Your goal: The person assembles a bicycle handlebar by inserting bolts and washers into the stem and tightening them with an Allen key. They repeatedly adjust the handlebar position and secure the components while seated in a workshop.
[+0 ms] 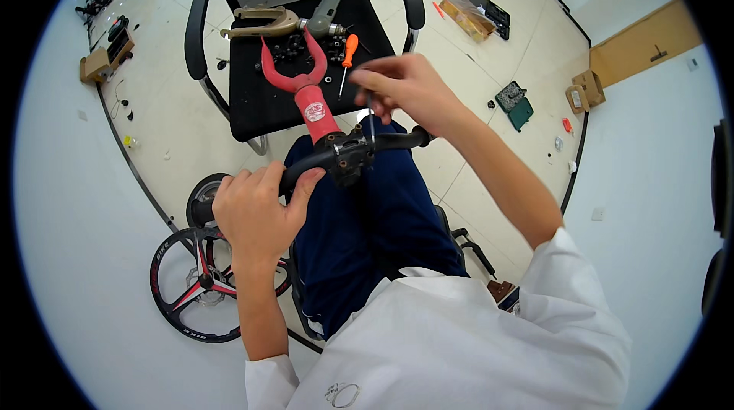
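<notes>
A black handlebar [310, 167] lies across my lap, joined by a black stem clamp [352, 156] to a red fork [310, 100]. The fork's two prongs point away and rest over the black seat of an office chair [245, 115]. My left hand [264, 207] is wrapped round the left side of the bar, thumb toward the clamp. Above the clamp's right side, the fingers of my right hand [405, 89] pinch a thin metal hex key [372, 125], which reaches down to the clamp bolts. Whether its tip sits in a bolt is too small to tell.
The chair seat also carries an orange-handled screwdriver [349, 52], a tan fork-shaped part [267, 24], a grey metal part [329, 8] and small black parts. A spoked wheel [202, 282] leans at left. A green tool case [518, 110] and cardboard boxes [587, 91] sit on the floor.
</notes>
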### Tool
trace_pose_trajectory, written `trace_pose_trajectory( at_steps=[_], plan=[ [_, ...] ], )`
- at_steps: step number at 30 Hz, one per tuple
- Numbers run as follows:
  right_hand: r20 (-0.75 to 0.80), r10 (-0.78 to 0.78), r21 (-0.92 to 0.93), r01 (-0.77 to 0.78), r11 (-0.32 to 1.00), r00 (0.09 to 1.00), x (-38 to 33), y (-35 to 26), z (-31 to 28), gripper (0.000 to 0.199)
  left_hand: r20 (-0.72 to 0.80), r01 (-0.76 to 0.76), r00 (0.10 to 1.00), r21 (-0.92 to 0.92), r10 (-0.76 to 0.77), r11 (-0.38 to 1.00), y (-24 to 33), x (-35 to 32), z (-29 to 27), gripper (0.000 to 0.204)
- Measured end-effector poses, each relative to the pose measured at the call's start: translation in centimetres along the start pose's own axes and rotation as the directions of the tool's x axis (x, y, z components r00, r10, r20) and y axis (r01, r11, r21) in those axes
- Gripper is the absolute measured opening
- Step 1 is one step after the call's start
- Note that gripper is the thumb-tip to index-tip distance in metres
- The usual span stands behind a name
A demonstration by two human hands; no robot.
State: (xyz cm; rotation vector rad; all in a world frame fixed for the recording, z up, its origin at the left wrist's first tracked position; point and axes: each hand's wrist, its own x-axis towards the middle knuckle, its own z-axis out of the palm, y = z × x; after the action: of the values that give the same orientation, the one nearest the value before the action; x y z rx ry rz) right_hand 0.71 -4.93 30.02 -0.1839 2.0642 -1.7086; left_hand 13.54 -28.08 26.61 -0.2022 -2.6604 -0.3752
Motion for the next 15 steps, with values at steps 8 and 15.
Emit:
trace_pose_trajectory(
  at_steps=[8,15],
  plan=[
    [0.564,-0.516,-0.566,0.757,0.327,0.644,-0.7,-2.9,7.2,0.016,-0.017,-0.075,0.997,-0.008,0.075,0.997,-1.3,-0.2,0.6,0.054],
    [0.473,-0.746,-0.544,0.822,0.171,0.468,-11.5,1.8,4.1,0.025,0.012,0.036,0.999,-0.044,-0.036,0.998,-1.4,-0.2,0.4,0.053]
  ],
)
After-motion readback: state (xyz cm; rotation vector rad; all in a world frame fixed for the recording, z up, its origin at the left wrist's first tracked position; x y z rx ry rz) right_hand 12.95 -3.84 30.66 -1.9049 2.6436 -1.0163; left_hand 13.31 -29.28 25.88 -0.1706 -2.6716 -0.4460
